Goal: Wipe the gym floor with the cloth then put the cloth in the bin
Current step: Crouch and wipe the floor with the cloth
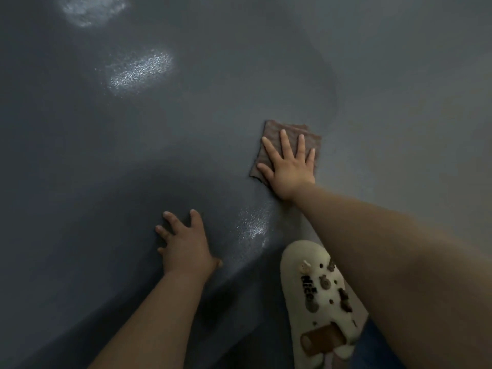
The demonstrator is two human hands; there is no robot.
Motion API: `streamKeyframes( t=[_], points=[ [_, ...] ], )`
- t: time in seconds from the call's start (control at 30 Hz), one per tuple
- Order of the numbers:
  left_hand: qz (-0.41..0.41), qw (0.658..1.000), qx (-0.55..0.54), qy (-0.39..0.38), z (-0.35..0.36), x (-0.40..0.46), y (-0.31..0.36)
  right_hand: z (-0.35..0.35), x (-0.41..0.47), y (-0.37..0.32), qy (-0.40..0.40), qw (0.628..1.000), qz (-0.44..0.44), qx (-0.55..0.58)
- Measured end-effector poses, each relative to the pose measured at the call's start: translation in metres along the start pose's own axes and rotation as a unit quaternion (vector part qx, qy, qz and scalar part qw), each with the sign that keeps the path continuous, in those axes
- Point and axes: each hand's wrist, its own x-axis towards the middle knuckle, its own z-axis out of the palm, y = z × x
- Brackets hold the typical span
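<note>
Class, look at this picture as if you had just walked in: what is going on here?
A person is crouched low, wiping a dark grey floor. The right hand presses flat, fingers spread, on a folded brown cloth lying on the floor. The left hand rests on the floor itself, fingers spread, apparently as a prop. A pale clog shows beside the right arm. Shiny patches show farther off. No bin is in view, so the cloth is not yet put away.

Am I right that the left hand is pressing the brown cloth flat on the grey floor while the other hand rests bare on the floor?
Not quite: in the head view, the right hand presses the brown cloth flat; the left hand rests bare on the grey floor.
</note>
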Motion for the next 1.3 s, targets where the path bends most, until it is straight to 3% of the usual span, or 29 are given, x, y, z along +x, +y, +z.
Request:
streamKeyframes(
  t=[0.13, 0.33, 0.5, 0.67, 0.9, 1.07, 1.17, 1.3],
  points=[
    [0.009, 1.0, 0.004, 0.008, 0.0, -0.001, -0.003, -0.006, 0.01, 0.013, 0.011, 0.999, 0.043, 0.02],
    [0.012, 1.0, 0.0, 0.012, 0.001, -0.002, -0.003, -0.005, 0.004, 0.03, 0.022, 0.979, 0.183, 0.085],
    [0.01, 1.0, -0.013, 0.012, -0.001, -0.004, -0.001, 0.014, -0.025, -0.005, 0.008, 0.947, 0.286, 0.149],
    [0.016, 0.999, -0.03, 0.009, 0.0, -0.006, -0.007, 0.032, -0.054, -0.051, -0.006, 0.932, 0.31, 0.19],
    [0.058, 0.996, -0.061, -0.025, -0.003, -0.008, -0.026, 0.055, -0.102, -0.101, -0.047, 0.956, 0.235, 0.168],
    [0.086, 0.99, -0.108, 0.019, -0.002, -0.02, -0.047, 0.073, -0.136, -0.125, -0.068, 0.978, 0.145, 0.136],
    [0.077, 0.984, -0.157, 0.043, -0.001, -0.027, -0.051, 0.09, -0.152, -0.142, -0.01, 0.992, 0.068, 0.104],
    [0.05, 0.971, -0.222, 0.068, -0.009, -0.032, -0.055, 0.103, -0.16, -0.156, -0.002, 0.998, -0.051, 0.032]
  ],
)
